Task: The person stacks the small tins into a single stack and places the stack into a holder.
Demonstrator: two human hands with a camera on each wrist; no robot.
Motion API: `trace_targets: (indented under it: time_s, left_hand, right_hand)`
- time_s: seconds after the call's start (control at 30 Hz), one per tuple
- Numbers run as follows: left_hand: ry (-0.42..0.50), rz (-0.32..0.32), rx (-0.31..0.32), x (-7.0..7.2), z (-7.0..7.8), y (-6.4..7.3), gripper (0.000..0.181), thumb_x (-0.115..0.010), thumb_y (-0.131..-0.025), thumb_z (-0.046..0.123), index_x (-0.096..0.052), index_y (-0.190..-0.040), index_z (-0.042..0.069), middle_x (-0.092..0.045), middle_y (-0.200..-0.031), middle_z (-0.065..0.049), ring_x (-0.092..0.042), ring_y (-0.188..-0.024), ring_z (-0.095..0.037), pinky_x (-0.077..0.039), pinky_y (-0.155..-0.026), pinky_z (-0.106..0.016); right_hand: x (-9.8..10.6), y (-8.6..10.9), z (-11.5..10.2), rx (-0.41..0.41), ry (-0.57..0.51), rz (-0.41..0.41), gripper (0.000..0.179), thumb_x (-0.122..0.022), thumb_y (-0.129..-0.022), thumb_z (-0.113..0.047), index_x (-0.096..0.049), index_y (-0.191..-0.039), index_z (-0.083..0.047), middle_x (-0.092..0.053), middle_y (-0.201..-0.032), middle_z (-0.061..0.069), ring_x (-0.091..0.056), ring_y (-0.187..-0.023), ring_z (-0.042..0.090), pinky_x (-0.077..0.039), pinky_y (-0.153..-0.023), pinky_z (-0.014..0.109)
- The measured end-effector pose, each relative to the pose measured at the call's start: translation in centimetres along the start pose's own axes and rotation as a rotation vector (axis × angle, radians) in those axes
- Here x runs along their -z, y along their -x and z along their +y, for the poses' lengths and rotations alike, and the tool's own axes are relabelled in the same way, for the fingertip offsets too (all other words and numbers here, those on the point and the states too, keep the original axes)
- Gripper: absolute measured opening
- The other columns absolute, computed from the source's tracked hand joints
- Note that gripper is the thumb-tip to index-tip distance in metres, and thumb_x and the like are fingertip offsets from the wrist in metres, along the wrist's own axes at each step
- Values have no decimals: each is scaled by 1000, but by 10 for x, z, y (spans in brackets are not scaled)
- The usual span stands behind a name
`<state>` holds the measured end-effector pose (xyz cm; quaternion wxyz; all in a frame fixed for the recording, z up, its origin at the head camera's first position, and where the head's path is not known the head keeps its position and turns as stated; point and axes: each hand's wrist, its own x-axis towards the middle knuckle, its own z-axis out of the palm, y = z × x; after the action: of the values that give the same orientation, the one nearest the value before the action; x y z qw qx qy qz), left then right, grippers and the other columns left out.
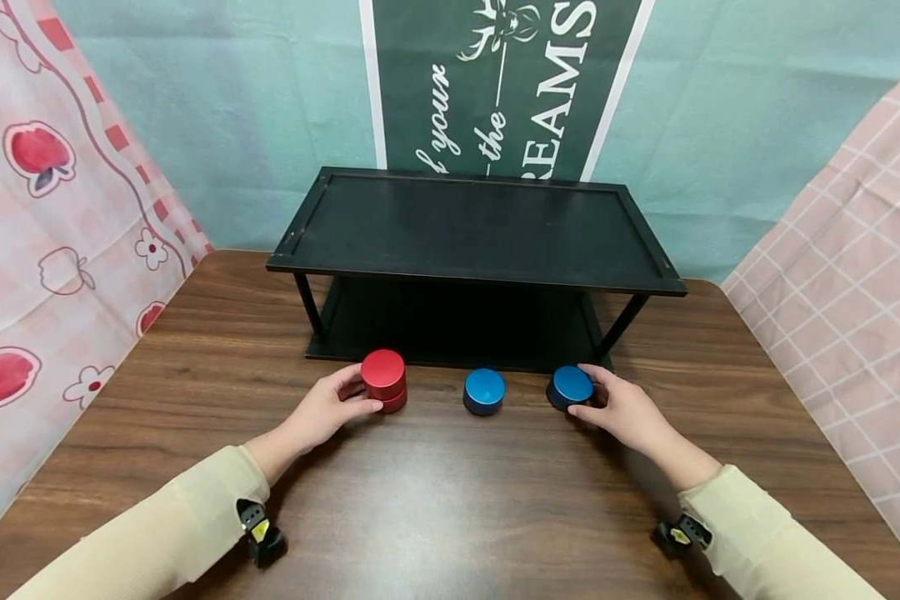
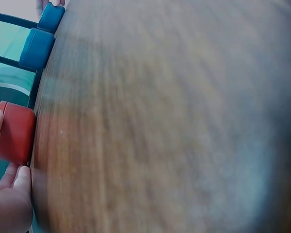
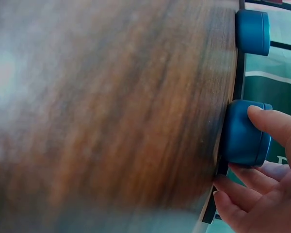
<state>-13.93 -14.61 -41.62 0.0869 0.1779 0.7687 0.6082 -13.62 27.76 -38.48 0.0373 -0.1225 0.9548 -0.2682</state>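
Two round red tins [image 1: 383,374] stand stacked on the table in front of the black rack, the upper one slightly offset. My left hand [image 1: 333,408] grips the stack's upper tin from the left, thumb in front and fingers behind. On the right, a round blue tin [image 1: 572,385] stands upright on the table, and my right hand [image 1: 627,410] pinches it between thumb and fingers. The right wrist view shows the thumb on this tin near its lid seam. Between the hands stands a second blue tin [image 1: 483,391], untouched.
A low black two-tier rack [image 1: 472,225] stands right behind the tins, with its upper shelf overhanging the lower. The brown wooden table [image 1: 450,500] extends in front. Teal cloth [image 1: 217,108] hangs behind, with patterned pink cloths at both sides.
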Motion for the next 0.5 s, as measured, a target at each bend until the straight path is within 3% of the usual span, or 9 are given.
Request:
trace_targets:
  time_s: [0.3, 0.5]
  left_hand:
    - [5, -13, 13, 1, 1, -2, 53, -70, -83, 7, -47, -130, -3, -53, -126, -20, -49, -118, -32, -40, -99, -41]
    - [43, -15, 45, 1, -2, -2, 55, -70, -82, 5, -47, -130, -5, -52, -127, -21, -48, -119, -32, -40, -99, -36]
  right_hand:
    - [-1, -1, 0, -3, -36, -18, 69, -73, -82, -25, -40, -133, 8, -51, -124, 32, -53, -109, 43, -46, -86, 53]
    - [-3, -1, 0, 6, -59, -12, 64, -73, -82, -23, -43, -130, 8, -53, -122, 29, -52, -110, 42, -45, -87, 54]
